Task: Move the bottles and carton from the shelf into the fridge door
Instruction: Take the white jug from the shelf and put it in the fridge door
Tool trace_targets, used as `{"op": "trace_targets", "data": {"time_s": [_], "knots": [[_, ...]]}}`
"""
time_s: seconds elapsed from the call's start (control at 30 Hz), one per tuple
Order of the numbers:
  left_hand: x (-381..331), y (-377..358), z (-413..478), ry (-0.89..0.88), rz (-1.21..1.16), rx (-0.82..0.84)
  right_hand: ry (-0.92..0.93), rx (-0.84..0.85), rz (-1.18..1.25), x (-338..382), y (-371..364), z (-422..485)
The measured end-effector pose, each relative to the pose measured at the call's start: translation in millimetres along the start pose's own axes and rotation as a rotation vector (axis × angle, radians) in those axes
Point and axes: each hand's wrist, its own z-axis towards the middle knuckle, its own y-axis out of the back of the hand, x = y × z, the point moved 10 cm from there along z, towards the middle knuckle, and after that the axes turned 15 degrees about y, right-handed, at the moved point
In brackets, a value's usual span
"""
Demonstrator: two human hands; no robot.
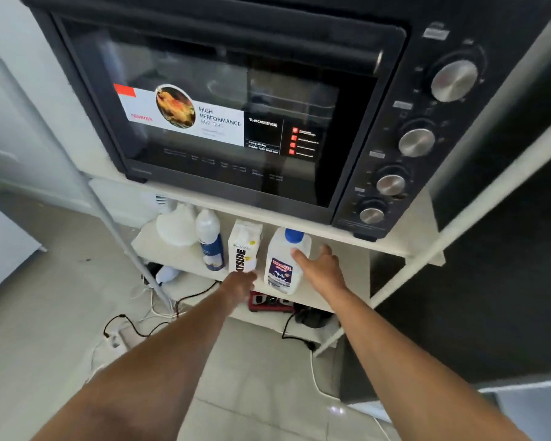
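On the white shelf [341, 249] under the oven stand a tall white bottle with a blue label [210, 240], a white carton with black lettering [244, 246] and a squat white milk bottle with a blue cap [283, 265]. My left hand [240, 285] is at the carton's lower front edge, its fingers curled and hidden behind its back. My right hand [320, 265] lies against the milk bottle's right side, thumb on its front, fingers spread beside it. All three containers stand upright on the shelf.
A black countertop oven [236, 100] sits on the shelf above, close over the bottles. A white funnel-shaped object [177, 227] stands at the shelf's left end. Below lie a red power strip [269, 302] and loose cables [131, 326]. A slanted white frame post [124, 240] crosses on the left.
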Motion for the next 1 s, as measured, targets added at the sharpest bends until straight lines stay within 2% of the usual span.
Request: {"op": "trace_targets", "data": {"time_s": [0.17, 0.3, 0.4, 0.53, 0.77, 1.0], "knots": [[-5.1, -25.3, 60.3, 0.146, -0.120, 0.072, 0.046, 0.004, 0.023, 6.9, -22.9, 59.6], [-8.9, -40.9, 93.0, 0.205, -0.192, 0.107, 0.057, 0.070, -0.072, 0.2, -41.4, 80.6], [-14.2, -60.5, 123.9, 0.257, -0.256, 0.163, 0.068, -0.065, -0.090, -15.9, -30.7, 96.8], [-7.0, -71.8, 125.6, 0.267, -0.318, 0.221, 0.093, -0.185, 0.098, -30.2, -16.6, 88.6], [5.3, -81.5, 128.5, 0.217, -0.476, 0.332, 0.146, -0.245, 0.235, -40.3, 2.2, 83.8], [38.9, -78.7, 113.6, 0.242, -0.442, 0.316, 0.029, -0.230, 0.182, -50.0, 5.3, 47.7]]}}
